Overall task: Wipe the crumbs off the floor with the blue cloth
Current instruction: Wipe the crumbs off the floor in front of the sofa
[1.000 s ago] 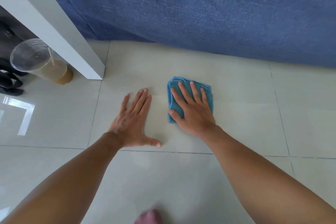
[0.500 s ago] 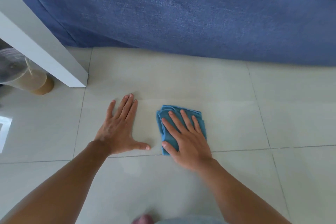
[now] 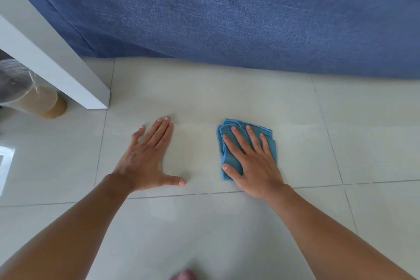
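Observation:
A folded blue cloth (image 3: 227,143) lies flat on the pale tiled floor (image 3: 227,98), right of centre. My right hand (image 3: 252,161) presses down on it with fingers spread, covering most of the cloth. My left hand (image 3: 147,157) rests palm-down on the bare tile to the cloth's left, fingers apart and holding nothing. A hand's width of floor separates the two hands. I cannot make out any crumbs on the tiles.
A blue fabric sofa front (image 3: 250,18) runs along the far side. A white table leg (image 3: 56,63) stands at the left. Beside it sits a clear plastic cup (image 3: 29,95) of brown drink. Open tile stretches to the right.
My right hand has slid the cloth to the right, widening the gap to my left hand. The left hand stays planted on the same tile.

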Tool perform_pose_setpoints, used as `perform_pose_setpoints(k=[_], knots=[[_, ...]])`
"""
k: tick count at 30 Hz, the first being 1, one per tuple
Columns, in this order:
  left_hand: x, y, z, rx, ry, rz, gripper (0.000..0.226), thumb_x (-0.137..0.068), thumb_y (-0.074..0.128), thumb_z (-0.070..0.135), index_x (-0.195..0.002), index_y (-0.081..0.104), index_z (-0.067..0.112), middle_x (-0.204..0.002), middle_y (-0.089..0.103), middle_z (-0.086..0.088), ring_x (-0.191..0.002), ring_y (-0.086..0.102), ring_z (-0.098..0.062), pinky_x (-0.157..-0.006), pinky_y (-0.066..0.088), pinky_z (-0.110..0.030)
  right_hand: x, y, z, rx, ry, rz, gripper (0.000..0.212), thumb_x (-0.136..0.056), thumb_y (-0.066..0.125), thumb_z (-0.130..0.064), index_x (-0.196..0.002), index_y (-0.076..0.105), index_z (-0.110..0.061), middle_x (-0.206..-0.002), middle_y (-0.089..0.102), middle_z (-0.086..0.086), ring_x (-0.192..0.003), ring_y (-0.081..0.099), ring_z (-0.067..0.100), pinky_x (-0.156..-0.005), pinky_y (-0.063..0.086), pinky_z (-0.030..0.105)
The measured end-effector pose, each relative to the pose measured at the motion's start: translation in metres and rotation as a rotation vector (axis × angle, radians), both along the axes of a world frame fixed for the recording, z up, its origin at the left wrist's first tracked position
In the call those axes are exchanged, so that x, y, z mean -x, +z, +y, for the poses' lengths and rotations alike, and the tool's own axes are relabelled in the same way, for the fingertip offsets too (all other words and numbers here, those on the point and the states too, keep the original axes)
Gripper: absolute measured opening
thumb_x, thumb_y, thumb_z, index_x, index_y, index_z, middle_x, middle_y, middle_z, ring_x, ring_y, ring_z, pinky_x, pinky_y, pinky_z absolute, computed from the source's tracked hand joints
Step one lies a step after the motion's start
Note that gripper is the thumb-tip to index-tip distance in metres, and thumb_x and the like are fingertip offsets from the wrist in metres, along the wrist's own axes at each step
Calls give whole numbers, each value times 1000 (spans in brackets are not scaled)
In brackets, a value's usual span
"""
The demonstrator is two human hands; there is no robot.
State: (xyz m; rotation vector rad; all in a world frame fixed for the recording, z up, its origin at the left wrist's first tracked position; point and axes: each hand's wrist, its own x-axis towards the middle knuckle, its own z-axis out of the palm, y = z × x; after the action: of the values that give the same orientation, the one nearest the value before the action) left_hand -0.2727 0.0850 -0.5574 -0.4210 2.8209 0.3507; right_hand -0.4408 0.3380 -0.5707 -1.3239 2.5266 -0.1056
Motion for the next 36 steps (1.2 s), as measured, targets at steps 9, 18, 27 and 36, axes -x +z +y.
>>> perform_pose_setpoints(k=[9, 18, 27, 36], knots=[[2, -1, 3, 36, 96, -21, 163, -41, 42, 107, -158, 0, 1, -169, -1, -15, -155, -10, -23, -123, -1, -60, -7, 0, -23, 18, 47, -20, 77, -94, 33, -70, -161, 17, -37, -172, 4, -10, -158, -11, 22, -126, -7, 49], [1, -4, 2, 43, 81, -38, 164, -41, 37, 108, -156, -3, -2, -168, -5, -15, -155, -13, -21, -123, 1, -60, -23, -8, -108, 47, -11, 2, 81, -91, 30, -76, -161, 15, -38, -172, 2, -10, -158, -10, 24, -126, -2, 53], [3, -3, 0, 71, 79, -78, 160, -42, 34, 106, -157, 1, -1, -169, -6, -15, -155, -15, -21, -123, -1, -59, 55, -15, -128, 83, -244, 62, 74, -93, 33, -71, -159, 27, -37, -170, 15, -12, -158, 3, 24, -127, -1, 50], [2, -1, 1, 67, 88, -66, 160, -44, 37, 106, -157, 0, 0, -168, -11, -13, -154, -18, -20, -124, -3, -58, 17, -6, -20, -35, -367, 68, 76, -95, 21, -65, -163, 8, -32, -173, 0, -4, -158, -10, 27, -126, -2, 54]])
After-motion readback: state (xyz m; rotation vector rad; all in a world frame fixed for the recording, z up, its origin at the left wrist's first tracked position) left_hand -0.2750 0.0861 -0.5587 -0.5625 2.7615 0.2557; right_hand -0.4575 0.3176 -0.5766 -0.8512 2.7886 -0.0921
